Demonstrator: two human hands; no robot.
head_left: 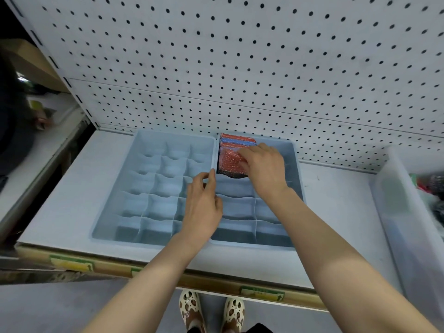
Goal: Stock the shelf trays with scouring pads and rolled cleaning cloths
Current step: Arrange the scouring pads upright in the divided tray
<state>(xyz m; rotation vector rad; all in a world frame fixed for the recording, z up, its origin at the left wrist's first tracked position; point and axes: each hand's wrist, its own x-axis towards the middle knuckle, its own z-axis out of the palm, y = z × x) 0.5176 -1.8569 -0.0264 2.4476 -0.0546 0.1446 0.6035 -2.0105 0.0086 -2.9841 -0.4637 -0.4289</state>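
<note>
Two blue trays (153, 239) sit below pegboard (240, 56), clear bin (394, 212) alongside.
</note>
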